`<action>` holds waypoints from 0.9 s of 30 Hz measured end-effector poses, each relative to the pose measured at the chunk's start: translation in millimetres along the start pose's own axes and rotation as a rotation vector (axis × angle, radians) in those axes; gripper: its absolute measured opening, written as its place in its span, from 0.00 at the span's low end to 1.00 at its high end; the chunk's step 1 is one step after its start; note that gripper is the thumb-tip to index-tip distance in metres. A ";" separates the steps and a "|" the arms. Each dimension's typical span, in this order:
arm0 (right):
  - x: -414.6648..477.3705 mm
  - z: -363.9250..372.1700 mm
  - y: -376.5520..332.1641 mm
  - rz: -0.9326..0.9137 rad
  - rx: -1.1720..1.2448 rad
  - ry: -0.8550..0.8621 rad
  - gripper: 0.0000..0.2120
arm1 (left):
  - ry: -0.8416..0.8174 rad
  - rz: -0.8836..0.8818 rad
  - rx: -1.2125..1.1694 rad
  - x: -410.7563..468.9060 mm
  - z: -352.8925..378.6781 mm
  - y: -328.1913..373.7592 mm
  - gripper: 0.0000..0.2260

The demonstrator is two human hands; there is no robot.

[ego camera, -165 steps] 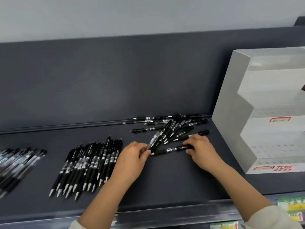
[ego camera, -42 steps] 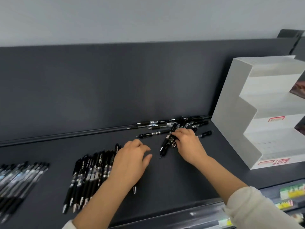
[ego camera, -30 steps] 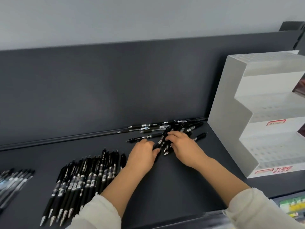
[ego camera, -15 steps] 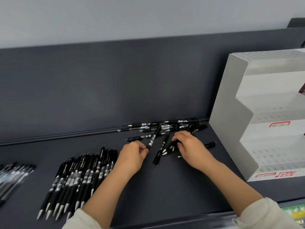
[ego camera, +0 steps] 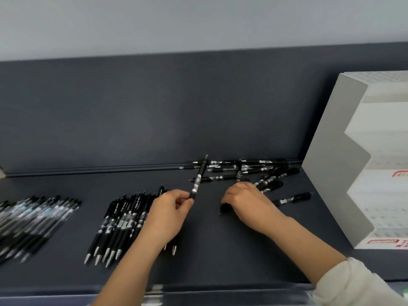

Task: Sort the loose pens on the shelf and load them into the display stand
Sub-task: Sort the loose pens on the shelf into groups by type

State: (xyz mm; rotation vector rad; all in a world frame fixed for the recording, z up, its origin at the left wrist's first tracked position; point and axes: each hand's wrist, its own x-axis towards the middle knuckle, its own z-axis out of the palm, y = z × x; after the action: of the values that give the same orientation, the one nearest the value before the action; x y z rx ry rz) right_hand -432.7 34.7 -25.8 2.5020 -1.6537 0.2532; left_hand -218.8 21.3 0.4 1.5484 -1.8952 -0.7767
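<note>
The left hand (ego camera: 170, 213) reaches in from below, palm turned inward, with its thumb and fingers (ego camera: 187, 203) pinching the lower end of one slim black plastic click pen (ego camera: 198, 177). The pen rises tilted up and away, clear of the matte dark grey shelf (ego camera: 220, 250). The right hand (ego camera: 247, 202), in a pale cloth sleeve (ego camera: 353, 283), lies knuckles-up on the shelf with its fingers curled down. A dark pen end (ego camera: 225, 208) pokes out beneath them, though how it is held cannot be told. Behind both hands, a loose heap of black pens with silver bands (ego camera: 242, 168) lies crisscrossed along the shelf's back edge. One single black pen (ego camera: 293, 198) lies apart, near the stand. Two sorted rows lie to the left. The nearer row of black pens with silver tips (ego camera: 123, 221) is packed side by side and partly under the left wrist. The far-left blurred row of pens (ego camera: 33, 219) is cut by the frame. The pens are too blurred to count exactly. At the right stands one white stepped display stand (ego camera: 331, 173) with smooth flat sides, three visible tiers and red printed labels.
</note>
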 end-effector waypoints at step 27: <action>62.3 -1.9 -95.6 0.869 0.823 0.075 0.20 | -0.026 0.069 0.208 -38.7 -43.8 -40.8 0.15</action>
State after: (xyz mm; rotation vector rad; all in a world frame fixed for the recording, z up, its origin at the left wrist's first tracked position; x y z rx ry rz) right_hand -320.8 16.5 -12.4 1.8700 -2.9298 1.3069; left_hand -153.2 49.1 -3.0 1.5917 -2.0918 -0.5871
